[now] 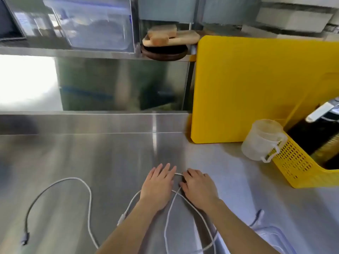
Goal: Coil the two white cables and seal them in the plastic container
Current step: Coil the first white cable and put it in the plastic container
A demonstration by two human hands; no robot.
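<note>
Fingers [189, 174], right hand [200, 189], on white cable [178, 173]; left hand [157, 186] flat.

The table [73, 153] carries two white cables [89, 202] [165, 233], one plastic container [273, 237], one yellow board [247, 88], one yellow basket [293, 167] and one clear jug [260, 142]. Two hands, the left hand [157, 187] and the right hand [199, 189], are there.

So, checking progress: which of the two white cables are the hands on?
The right cable, looped under the left hand and reaching the right hand. The left cable lies apart in a loose arc, untouched.
</note>
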